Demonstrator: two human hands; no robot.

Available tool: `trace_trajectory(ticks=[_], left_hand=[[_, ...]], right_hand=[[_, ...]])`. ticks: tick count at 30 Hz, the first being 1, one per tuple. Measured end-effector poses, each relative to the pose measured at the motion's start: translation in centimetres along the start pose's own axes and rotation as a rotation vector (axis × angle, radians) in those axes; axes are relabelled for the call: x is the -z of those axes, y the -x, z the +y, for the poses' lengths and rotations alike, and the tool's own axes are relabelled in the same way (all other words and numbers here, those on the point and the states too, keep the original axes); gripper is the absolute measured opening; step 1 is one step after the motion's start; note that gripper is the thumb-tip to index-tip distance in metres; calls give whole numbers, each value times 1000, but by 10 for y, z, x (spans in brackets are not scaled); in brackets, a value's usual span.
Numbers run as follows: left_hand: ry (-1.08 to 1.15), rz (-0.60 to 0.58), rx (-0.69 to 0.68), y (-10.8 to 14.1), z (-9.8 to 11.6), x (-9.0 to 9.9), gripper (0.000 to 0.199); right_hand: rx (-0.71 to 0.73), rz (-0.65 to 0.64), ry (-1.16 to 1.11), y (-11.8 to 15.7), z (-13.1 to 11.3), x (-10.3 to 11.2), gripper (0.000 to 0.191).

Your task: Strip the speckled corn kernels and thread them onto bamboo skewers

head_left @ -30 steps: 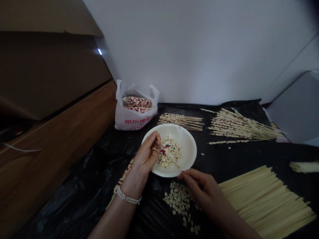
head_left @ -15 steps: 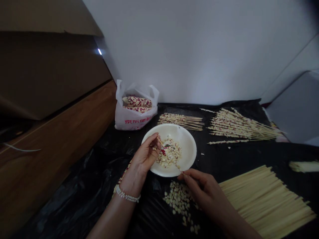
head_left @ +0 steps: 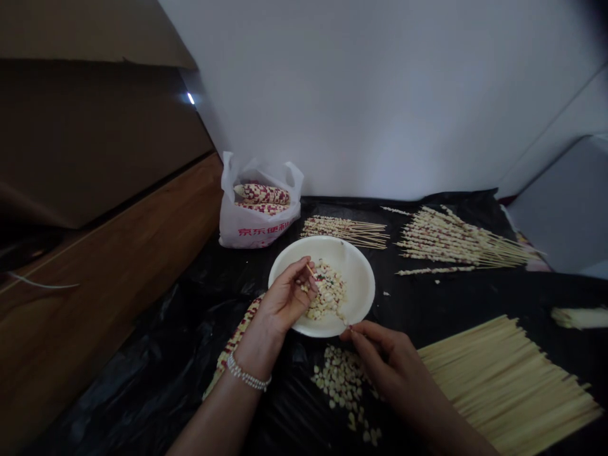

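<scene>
A white bowl (head_left: pixel 358 278) holds loose pale and reddish corn kernels (head_left: pixel 332 296). Over its left part is my left hand (head_left: pixel 287 294), fingers curled around a thin wooden stick (head_left: pixel 311 271) whose end points up and left. My right hand (head_left: pixel 380 351) is at the bowl's lower right rim, thumb and forefinger pinched on the end of a thin stick with kernels on it. Whether both hands hold the same stick is hard to tell. Just below the bowl lies a pile of loose kernels (head_left: pixel 339 380) on the black plastic sheet (head_left: pixel 185 354).
Behind the bowl stand a white bag (head_left: pixel 256 234) of corn cobs and a bundle of kernel-covered sticks (head_left: pixel 342 231). A larger bundle (head_left: pixel 441 237) lies at the right. Bare sticks (head_left: pixel 508 380) lie front right. A speckled cob (head_left: pixel 235 342) is beside my left forearm.
My left hand has moved slightly right over the bowl, uncovering more of the cob beside my forearm. My right hand has barely moved.
</scene>
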State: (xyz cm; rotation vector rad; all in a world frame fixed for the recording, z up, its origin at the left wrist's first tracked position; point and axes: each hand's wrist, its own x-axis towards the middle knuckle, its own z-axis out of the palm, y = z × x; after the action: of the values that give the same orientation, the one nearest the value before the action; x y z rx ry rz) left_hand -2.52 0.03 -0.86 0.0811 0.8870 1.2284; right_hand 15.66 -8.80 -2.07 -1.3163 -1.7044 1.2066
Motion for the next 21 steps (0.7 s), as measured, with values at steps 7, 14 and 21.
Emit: trace_trajectory(ticks=[7, 14, 21], left_hand=[[-11, 10, 53, 3, -11, -4, 6], [-3, 18, 100, 3, -15, -4, 10], [46, 51, 89, -4, -13, 5, 54]], right_hand=[[0, 27, -49, -1, 2, 0, 36], [6, 86, -48, -3, 2, 2, 36], [-8, 94, -63, -2, 2, 0, 34]])
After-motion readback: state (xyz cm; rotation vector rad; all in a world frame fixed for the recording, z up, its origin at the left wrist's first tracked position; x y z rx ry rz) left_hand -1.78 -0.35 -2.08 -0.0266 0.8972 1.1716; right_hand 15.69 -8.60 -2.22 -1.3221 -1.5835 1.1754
